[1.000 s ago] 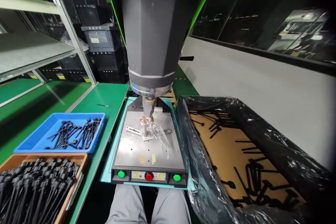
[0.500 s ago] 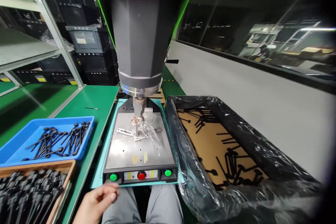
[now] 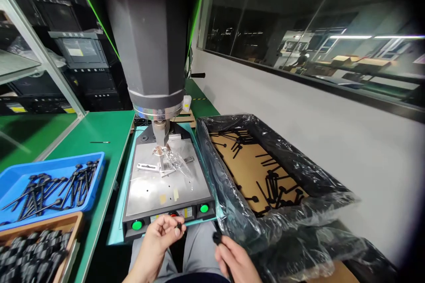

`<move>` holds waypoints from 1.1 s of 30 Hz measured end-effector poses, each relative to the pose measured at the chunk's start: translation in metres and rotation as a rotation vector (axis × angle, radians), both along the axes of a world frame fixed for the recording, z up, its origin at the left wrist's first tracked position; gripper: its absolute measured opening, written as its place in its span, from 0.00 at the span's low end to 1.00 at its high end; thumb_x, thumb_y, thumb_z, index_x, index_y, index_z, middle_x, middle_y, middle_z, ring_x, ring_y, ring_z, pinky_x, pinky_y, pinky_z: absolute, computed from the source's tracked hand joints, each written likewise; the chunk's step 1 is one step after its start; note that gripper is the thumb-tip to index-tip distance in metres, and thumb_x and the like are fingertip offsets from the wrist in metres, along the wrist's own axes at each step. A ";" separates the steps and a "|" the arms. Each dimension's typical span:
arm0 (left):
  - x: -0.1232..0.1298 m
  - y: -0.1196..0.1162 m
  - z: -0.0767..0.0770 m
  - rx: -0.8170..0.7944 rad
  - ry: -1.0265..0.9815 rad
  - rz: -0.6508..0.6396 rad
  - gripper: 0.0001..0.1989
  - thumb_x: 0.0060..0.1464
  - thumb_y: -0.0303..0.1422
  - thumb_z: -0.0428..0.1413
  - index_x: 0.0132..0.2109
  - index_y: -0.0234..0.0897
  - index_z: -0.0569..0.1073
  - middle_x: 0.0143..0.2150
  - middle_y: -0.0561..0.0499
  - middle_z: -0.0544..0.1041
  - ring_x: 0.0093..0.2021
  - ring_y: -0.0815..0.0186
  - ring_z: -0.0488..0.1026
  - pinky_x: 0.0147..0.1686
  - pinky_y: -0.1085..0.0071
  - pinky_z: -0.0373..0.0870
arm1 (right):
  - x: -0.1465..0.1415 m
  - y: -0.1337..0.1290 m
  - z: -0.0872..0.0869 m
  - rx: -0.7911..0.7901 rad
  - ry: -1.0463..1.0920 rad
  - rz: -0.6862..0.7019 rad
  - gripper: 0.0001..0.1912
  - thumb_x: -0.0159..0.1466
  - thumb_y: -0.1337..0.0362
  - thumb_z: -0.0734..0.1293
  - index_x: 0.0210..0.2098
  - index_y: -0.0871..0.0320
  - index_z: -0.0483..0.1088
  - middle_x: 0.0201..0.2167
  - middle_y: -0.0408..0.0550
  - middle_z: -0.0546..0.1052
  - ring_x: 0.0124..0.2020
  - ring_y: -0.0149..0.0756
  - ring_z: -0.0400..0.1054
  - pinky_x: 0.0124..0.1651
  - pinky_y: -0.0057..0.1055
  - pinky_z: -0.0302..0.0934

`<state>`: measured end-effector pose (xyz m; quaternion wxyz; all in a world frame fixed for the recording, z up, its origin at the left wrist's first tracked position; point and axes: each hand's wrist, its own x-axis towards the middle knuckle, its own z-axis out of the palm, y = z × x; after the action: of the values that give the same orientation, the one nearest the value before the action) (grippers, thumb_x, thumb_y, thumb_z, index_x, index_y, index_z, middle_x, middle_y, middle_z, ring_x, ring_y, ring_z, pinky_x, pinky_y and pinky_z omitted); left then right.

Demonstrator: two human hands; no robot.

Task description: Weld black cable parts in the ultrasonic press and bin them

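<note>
In front of the machine's front edge, my left hand (image 3: pixel 158 241) pinches a small black piece (image 3: pixel 179 226) between thumb and fingertips. My right hand (image 3: pixel 237 258) is closed on a black rod with a round head (image 3: pixel 217 238), whose shaft runs down under the fingers. A small gap separates the two parts, both above my lap. Beyond the hands, the press machine's metal plate (image 3: pixel 146 196) carries a small fixture wrapped in clear plastic (image 3: pixel 175 161), directly below the tapered metal tool (image 3: pixel 161 132). My left hand partly covers the red button (image 3: pixel 173 215).
On the left, a blue tray (image 3: pixel 94 188) holds black headed rods and a brown tray (image 3: pixel 77 225) holds many black parts. To the right stands a box lined with black plastic (image 3: pixel 229 177), with similar rods on cardboard. Green buttons (image 3: pixel 137 225) flank the machine's front.
My right hand has come into view holding a black rod. My left hand has moved right and now shows a small black piece in its pinch. The view has swung right.
</note>
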<state>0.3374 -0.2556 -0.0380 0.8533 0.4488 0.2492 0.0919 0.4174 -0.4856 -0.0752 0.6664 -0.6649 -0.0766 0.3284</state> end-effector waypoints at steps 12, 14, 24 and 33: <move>-0.020 0.015 0.004 0.217 -0.161 0.052 0.09 0.40 0.27 0.69 0.31 0.35 0.78 0.41 0.44 0.81 0.44 0.59 0.75 0.44 0.65 0.69 | -0.010 0.099 0.029 0.116 -0.125 0.462 0.20 0.66 0.47 0.62 0.31 0.58 0.67 0.25 0.43 0.71 0.20 0.26 0.59 0.23 0.24 0.52; -0.020 0.015 0.003 0.204 -0.171 0.050 0.09 0.40 0.27 0.69 0.31 0.36 0.78 0.41 0.44 0.81 0.44 0.58 0.76 0.45 0.64 0.69 | -0.010 0.099 0.029 0.102 -0.141 0.468 0.19 0.66 0.48 0.62 0.32 0.58 0.68 0.26 0.43 0.72 0.21 0.26 0.59 0.23 0.24 0.52; -0.018 0.005 -0.008 0.249 -0.166 0.048 0.06 0.52 0.32 0.63 0.39 0.38 0.81 0.49 0.42 0.80 0.53 0.55 0.74 0.55 0.56 0.67 | -0.012 0.104 0.031 0.142 -0.098 0.351 0.21 0.65 0.46 0.63 0.29 0.58 0.67 0.19 0.38 0.64 0.18 0.25 0.55 0.21 0.24 0.51; -0.011 0.012 -0.004 0.621 -0.198 0.076 0.09 0.52 0.36 0.63 0.41 0.39 0.80 0.56 0.40 0.73 0.56 0.51 0.71 0.54 0.54 0.69 | -0.011 0.114 0.018 0.298 0.009 0.320 0.20 0.68 0.49 0.61 0.31 0.59 0.68 0.19 0.39 0.66 0.17 0.25 0.56 0.21 0.24 0.51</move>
<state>0.3263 -0.2437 -0.0420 0.6918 0.6668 0.1414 0.2383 0.4059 -0.3715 -0.0570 0.6970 -0.5370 -0.2259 0.4181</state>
